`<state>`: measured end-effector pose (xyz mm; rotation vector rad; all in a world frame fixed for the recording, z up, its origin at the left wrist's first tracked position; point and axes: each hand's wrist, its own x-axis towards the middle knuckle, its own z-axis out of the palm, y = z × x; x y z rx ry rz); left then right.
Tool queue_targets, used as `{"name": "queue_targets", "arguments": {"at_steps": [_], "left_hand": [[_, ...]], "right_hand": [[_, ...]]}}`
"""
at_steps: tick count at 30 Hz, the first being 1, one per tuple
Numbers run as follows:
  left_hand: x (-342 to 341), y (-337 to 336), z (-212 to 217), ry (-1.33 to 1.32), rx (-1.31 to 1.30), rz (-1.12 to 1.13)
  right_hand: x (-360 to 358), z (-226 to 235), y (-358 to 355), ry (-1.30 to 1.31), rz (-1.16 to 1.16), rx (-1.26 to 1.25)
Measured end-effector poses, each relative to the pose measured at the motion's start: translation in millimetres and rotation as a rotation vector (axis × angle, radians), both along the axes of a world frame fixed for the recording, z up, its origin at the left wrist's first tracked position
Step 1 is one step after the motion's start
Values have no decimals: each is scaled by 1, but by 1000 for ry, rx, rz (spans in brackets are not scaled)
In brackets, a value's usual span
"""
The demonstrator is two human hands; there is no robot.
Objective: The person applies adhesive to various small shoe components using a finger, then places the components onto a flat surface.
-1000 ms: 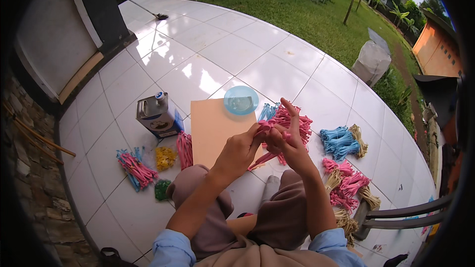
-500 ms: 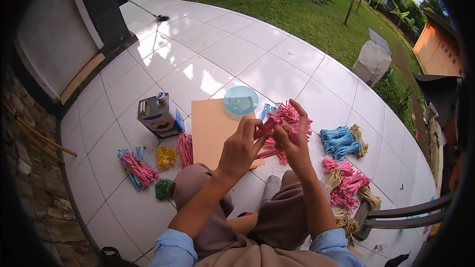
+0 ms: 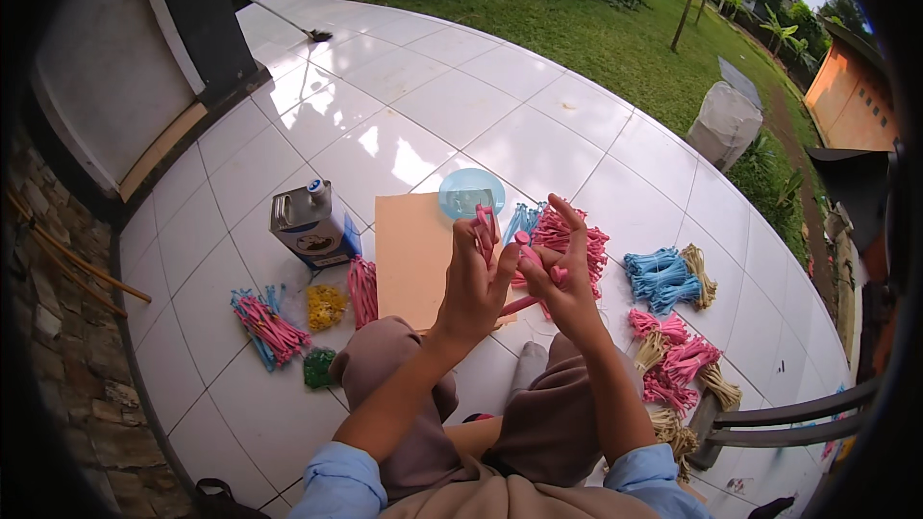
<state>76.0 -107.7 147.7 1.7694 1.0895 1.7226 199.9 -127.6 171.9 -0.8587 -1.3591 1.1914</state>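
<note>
Above the near right corner of the tan board [image 3: 409,269], my left hand [image 3: 471,293] and right hand [image 3: 569,290], both half curled, pinch pink cord [image 3: 524,238] that looks light, soft and bendy, best held beside its loops.

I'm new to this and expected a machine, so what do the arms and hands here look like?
The left hand and right hand are a person's, each a bare grip with no glove or cable showing. The left forearm and right forearm are bare too. The light blue left sleeve and right sleeve look bunched near the elbows.
</note>
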Motion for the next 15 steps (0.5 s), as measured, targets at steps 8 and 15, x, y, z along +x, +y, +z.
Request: {"name": "queue_targets", "arguments": {"at_steps": [8, 15], "left_hand": [[-11, 0, 9, -463, -461, -578], [17, -2, -4, -538, -493, -861]], "right_hand": [[47, -16, 12, -609, -797, 134], [46, -8, -4, -440, -268, -157]]}}
